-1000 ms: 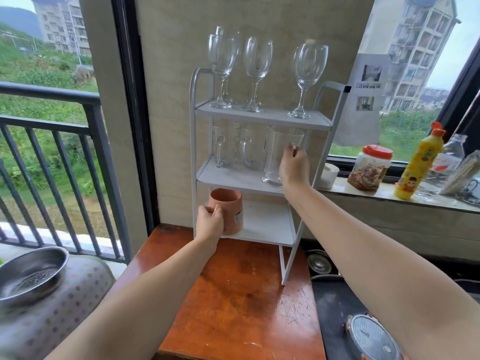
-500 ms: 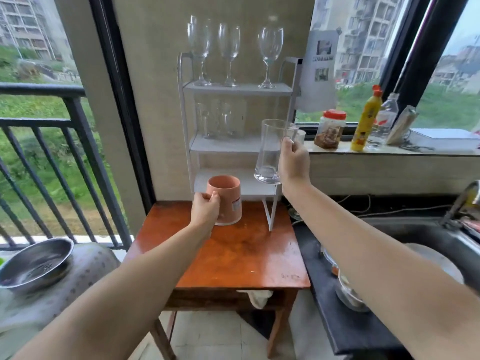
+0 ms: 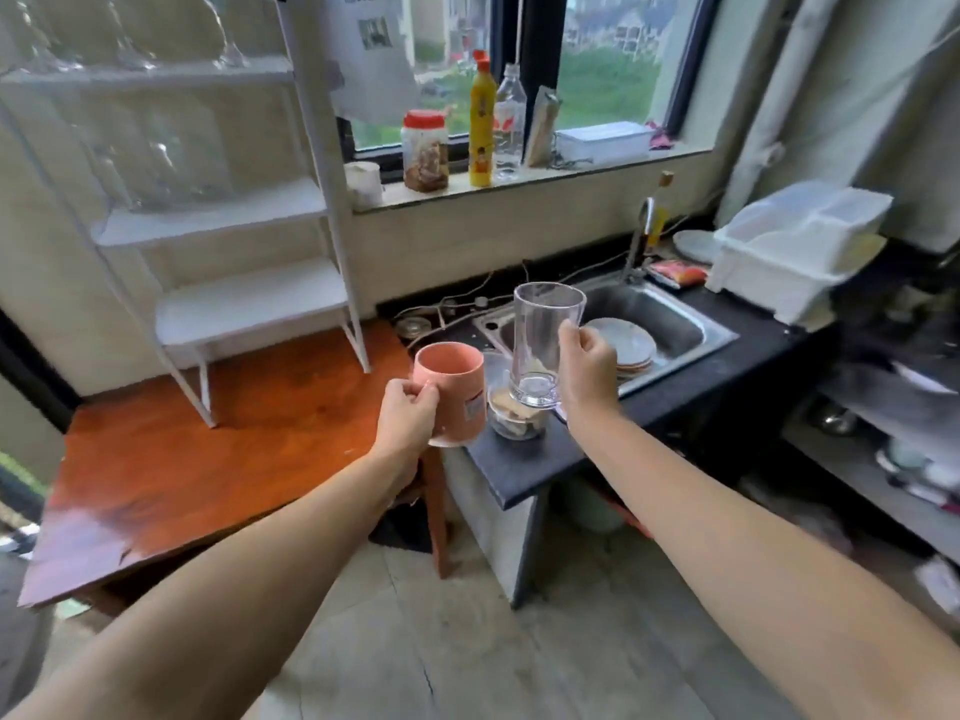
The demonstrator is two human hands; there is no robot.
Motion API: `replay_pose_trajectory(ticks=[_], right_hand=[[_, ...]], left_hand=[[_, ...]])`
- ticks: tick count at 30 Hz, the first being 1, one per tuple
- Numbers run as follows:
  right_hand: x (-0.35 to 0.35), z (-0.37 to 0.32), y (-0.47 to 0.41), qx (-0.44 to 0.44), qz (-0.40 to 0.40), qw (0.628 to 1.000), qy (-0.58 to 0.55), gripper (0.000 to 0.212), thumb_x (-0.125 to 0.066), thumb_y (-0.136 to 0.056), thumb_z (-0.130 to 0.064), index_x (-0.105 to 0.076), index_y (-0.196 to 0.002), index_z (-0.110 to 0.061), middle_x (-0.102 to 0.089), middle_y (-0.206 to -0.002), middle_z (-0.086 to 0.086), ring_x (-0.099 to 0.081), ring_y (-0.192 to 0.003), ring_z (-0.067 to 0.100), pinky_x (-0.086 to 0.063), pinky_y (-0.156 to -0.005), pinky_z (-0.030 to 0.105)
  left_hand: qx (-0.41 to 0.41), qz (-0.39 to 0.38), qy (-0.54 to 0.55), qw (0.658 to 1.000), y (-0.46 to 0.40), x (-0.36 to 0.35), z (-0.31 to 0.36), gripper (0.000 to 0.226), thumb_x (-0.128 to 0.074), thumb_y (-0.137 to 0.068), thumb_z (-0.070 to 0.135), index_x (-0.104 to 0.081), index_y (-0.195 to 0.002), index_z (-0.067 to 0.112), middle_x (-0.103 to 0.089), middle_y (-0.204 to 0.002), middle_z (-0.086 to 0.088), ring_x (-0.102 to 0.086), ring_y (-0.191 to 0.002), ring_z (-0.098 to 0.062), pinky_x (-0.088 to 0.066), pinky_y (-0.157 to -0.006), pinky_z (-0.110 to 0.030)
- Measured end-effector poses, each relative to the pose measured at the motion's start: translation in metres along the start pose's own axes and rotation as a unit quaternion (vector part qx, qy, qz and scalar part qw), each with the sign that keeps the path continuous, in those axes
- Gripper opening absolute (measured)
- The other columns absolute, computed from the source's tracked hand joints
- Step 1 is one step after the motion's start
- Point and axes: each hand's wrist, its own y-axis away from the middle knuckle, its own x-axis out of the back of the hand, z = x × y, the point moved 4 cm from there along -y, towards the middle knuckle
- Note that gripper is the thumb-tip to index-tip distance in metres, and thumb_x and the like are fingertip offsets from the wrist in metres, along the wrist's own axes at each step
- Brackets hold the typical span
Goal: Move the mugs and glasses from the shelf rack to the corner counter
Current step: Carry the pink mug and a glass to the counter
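My left hand [image 3: 404, 419] grips an orange-pink mug [image 3: 451, 388] by its side, held upright in the air past the right edge of the wooden table [image 3: 197, 459]. My right hand [image 3: 589, 374] holds a tall clear glass mug [image 3: 543, 345] by its handle, above the dark counter [image 3: 524, 465] left of the sink. The white shelf rack [image 3: 234, 215] stands on the table at the upper left. Blurred wine glasses [image 3: 130, 49] stand on its top shelf and clear glass mugs [image 3: 150, 168] on its middle shelf. Its bottom shelf holds nothing.
A steel sink [image 3: 665, 324] holds stacked plates [image 3: 626, 348]. A glass bowl [image 3: 514, 413] sits on the counter below the held mugs. A white dish drainer [image 3: 789, 246] stands to the right. Jar, yellow bottle [image 3: 480, 122] and water bottle line the windowsill. Cluttered lower shelves lie at far right.
Both hands have carried the orange mug and the glass mug off the rack and rightward, from above the table to above the dark counter. The view has swung right toward the sink.
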Motion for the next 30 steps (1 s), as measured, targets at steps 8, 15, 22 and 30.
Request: replay_pose_trajectory(ticks=[8, 15, 22, 30], right_hand=[[0.204, 0.072, -0.016, -0.055, 0.142, 0.987, 0.045, 0.046, -0.049, -0.092, -0.031, -0.028, -0.052, -0.021, -0.031, -0.048, -0.008, -0.031, -0.049, 0.011, -0.028, -0.051, 0.031], [0.405, 0.128, -0.033, -0.1, 0.251, 0.953, 0.135, 0.046, -0.047, -0.094, -0.027, -0.029, -0.053, -0.019, -0.032, -0.051, -0.005, -0.031, -0.05, 0.011, -0.03, -0.053, 0.03], [0.562, 0.176, -0.046, -0.155, 0.32, 0.924, 0.138, 0.04, -0.046, -0.094, -0.03, -0.04, -0.059, -0.012, -0.043, -0.057, 0.004, -0.039, -0.058, 0.019, -0.028, -0.056, 0.033], [0.689, 0.223, -0.08, -0.178, 0.404, 0.887, 0.135, 0.042, -0.046, -0.095, -0.028, -0.032, -0.057, -0.016, -0.033, -0.053, -0.001, -0.03, -0.05, 0.014, -0.025, -0.044, 0.022]], left_hand=[[-0.037, -0.143, -0.004, 0.989, 0.064, -0.188, 0.029, 0.015, -0.052, -0.09, 0.018, -0.05, -0.077, 0.012, -0.053, -0.075, -0.005, -0.05, -0.077, -0.019, -0.041, -0.065, -0.032], [-0.029, -0.271, -0.028, 0.962, 0.161, -0.381, 0.041, 0.017, -0.052, -0.089, 0.024, -0.049, -0.089, 0.008, -0.054, -0.08, -0.004, -0.052, -0.074, -0.018, -0.041, -0.064, -0.031], [-0.054, -0.362, -0.043, 0.93, 0.25, -0.545, 0.064, 0.016, -0.052, -0.088, 0.022, -0.049, -0.083, 0.007, -0.049, -0.071, -0.002, -0.05, -0.072, -0.02, -0.042, -0.065, -0.033], [-0.073, -0.457, -0.059, 0.885, 0.307, -0.711, 0.094, 0.018, -0.051, -0.087, 0.022, -0.051, -0.083, 0.005, -0.051, -0.072, -0.004, -0.052, -0.074, -0.022, -0.049, -0.068, -0.039]])
